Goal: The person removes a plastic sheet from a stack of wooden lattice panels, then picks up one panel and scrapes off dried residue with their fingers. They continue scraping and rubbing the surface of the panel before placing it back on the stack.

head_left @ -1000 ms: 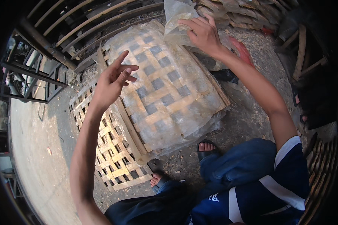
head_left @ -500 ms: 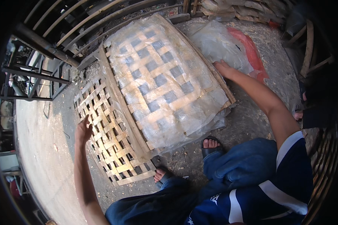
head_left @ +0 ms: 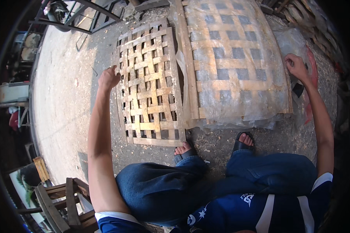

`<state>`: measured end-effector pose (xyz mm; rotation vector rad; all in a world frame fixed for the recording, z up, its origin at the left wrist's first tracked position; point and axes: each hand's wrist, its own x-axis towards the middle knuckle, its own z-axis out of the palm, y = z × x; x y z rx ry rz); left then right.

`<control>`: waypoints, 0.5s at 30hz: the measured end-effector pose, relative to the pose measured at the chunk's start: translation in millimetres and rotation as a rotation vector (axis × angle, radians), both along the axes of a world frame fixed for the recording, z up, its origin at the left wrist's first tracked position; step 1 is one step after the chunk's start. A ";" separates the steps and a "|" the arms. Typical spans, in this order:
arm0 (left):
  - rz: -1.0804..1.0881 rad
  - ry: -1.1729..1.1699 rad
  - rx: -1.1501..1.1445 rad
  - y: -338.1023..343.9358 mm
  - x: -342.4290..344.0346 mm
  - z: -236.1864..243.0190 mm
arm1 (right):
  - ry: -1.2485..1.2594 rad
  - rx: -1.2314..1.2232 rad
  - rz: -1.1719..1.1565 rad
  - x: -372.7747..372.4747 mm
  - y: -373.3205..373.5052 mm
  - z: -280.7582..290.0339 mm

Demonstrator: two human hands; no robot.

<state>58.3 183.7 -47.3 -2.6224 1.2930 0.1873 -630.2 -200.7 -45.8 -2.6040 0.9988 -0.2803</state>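
A flat woven bamboo panel in a wooden frame lies on the ground in front of me. My left hand is at its left edge, fingers curled inward; whether they grip the edge is hidden. To the right, clear plastic sheeting covers a larger woven bamboo panel, edged by a wooden side strip. Beside that panel's right edge is my right hand, its fingers bent together toward the edge. What they hold, if anything, is too small to make out.
Crumpled clear plastic and a red plastic strip lie beyond the right hand. A dark metal frame stands at the far left. My sandalled feet are close to the panels' near ends. A wooden slatted piece sits at lower left.
The view has turned, so the panels now appear more upright. My right hand has gone from spread fingers on the covered panel's edge to bent fingers beside it. My left hand stays at the smaller panel's edge.
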 end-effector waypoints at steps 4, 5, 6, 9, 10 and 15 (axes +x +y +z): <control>0.087 0.030 0.121 6.7 2.5 -10.2 | 0.074 -0.194 -0.288 -29.8 -30.6 17.4; 0.089 0.073 0.133 4.2 3.5 -21.3 | -0.058 -0.196 -0.304 -59.9 -52.2 9.5; 0.104 0.102 0.163 12.2 4.9 -27.2 | -0.203 -0.173 -0.309 -57.6 -56.6 4.0; 0.129 0.185 0.278 29.4 5.9 -45.3 | -0.172 0.018 -0.452 -54.9 -66.3 -1.4; 0.154 0.173 0.283 39.2 1.8 -50.2 | -0.137 0.022 -0.473 -39.0 -57.0 -0.1; 0.226 0.213 0.365 52.4 -3.2 -61.9 | -0.186 0.096 -0.503 0.2 -29.1 10.4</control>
